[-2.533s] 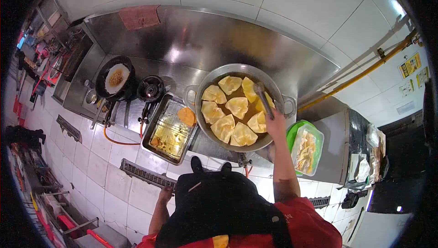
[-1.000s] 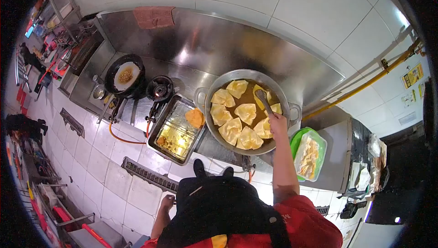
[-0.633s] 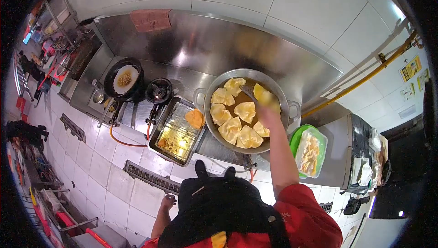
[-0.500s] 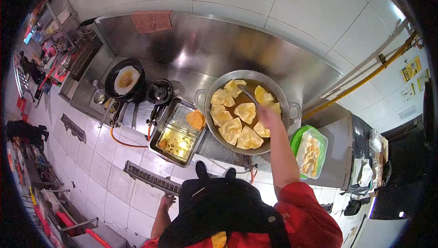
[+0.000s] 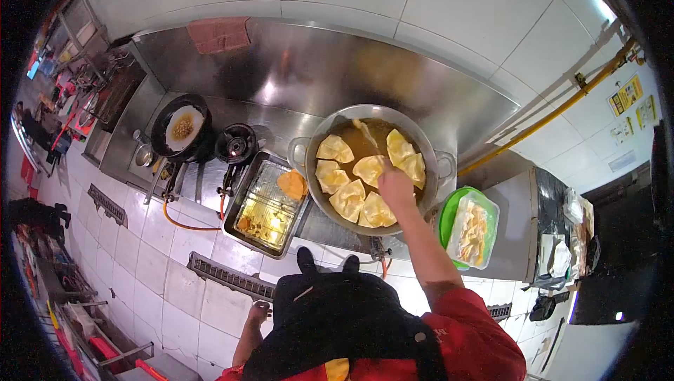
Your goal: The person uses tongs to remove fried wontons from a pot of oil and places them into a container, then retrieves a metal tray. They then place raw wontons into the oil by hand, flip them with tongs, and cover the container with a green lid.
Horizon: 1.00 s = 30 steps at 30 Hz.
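My right hand (image 5: 397, 188) is closed round a long-handled cooking utensil (image 5: 368, 137), its kind not clear; its pale far end is in the brown oil of a wide two-handled metal pan (image 5: 324, 207). Several pale yellow folded dough pieces (image 5: 347, 202) float there, some near or partly under my hand. Away from the stove, my left hand (image 5: 260, 310) hangs low at my left side, fingers loosely bent, with nothing visible in it.
Left of the pan lies a metal tray (image 5: 270, 239) with a rack and an orange fried piece (image 5: 292, 184). Beyond stand a burner (image 5: 236, 144) and a black wok (image 5: 160, 132). A plastic tub (image 5: 493, 230) of pale pieces with a green lid (image 5: 447, 221) sits on the right.
My right hand has moved slightly left and down. The utensil's far end has shifted within the oil, and the dough pieces have drifted, leaving more oil showing at the top. My view has shifted slightly.
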Tool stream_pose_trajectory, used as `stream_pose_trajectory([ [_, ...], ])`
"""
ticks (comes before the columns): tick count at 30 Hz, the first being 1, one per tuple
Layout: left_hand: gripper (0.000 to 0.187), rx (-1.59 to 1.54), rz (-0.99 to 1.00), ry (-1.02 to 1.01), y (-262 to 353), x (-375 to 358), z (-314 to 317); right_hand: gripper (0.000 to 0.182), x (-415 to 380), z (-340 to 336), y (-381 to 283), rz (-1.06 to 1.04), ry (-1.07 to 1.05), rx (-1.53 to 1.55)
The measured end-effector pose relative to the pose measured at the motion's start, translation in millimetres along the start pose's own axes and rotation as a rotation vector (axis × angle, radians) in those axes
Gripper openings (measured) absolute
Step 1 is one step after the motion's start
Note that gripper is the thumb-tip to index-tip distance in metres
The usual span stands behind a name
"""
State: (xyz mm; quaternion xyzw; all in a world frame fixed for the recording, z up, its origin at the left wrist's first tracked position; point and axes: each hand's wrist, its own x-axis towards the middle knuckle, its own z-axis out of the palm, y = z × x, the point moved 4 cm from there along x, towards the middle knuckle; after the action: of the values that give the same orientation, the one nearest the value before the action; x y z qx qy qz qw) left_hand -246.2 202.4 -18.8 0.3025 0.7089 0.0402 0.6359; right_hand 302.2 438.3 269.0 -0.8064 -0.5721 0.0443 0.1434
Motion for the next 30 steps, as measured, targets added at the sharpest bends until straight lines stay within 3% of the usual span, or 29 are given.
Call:
stream_pose_trajectory([
  [1,0.03,0.015,-0.037,0.002,-1.3,4.1,0.9,0.04,-4.0,8.9,-1.6,-0.021,-0.057,-0.097],
  [3,0.031,-0.109,0.045,-0.076,-15.5,24.8,-4.2,0.041,-14.0,7.3,3.2,-0.083,0.04,-0.024],
  [5,0.032,-0.233,0.119,-0.152,-8.8,22.5,-0.7,0.045,-23.9,-11.6,11.6,-0.034,0.002,0.363],
  [7,0.033,0.069,0.122,0.026,28.5,-2.7,3.5,0.044,-29.5,-26.9,30.1,0.015,0.058,0.298],
  [9,0.034,0.041,0.098,0.023,29.1,6.6,3.4,0.044,-34.0,-38.7,59.1,0.211,0.087,0.233],
  [12,0.037,-0.075,0.172,-0.115,-2.8,42.5,2.8,0.041,-36.2,-29.6,92.2,0.282,0.103,0.203],
  [14,0.036,0.216,0.488,-0.21,-10.7,56.4,5.6,0.041,-40.3,-25.5,104.7,0.248,0.135,0.235],
  [15,0.036,0.221,0.489,-0.212,4.2,42.4,8.4,0.04,-41.3,-26.0,108.3,0.206,0.17,0.27],
  [17,0.029,0.04,0.146,-0.048,36.1,0.7,9.7,0.041,-49.0,-36.2,115.1,0.241,0.193,0.28],
  [18,0.029,0.046,0.146,-0.05,29.6,6.4,6.5,0.041,-54.9,-42.7,116.4,0.273,0.213,0.287],
  [20,0.025,0.357,0.436,-0.095,16.7,23.5,3.7,0.041,-66.7,-48.8,117.4,0.323,0.14,0.311],
  [24,0.024,0.312,0.429,-0.137,20.1,36.4,3.0,0.038,-94.0,-38.1,121.1,0.312,0.088,0.248],
  [26,0.025,0.522,0.771,-0.265,37.1,24.2,3.7,0.038,-100.7,-45.7,119.4,0.332,0.091,0.265],
  [28,0.022,0.378,0.824,-0.279,24.3,44.3,4.9,0.037,-102.1,-44.8,120.4,0.345,0.086,0.291],
  [30,0.02,0.231,0.872,-0.289,24.6,48.5,2.2,0.038,-92.5,-33.7,133.0,0.31,0.214,0.288],
])
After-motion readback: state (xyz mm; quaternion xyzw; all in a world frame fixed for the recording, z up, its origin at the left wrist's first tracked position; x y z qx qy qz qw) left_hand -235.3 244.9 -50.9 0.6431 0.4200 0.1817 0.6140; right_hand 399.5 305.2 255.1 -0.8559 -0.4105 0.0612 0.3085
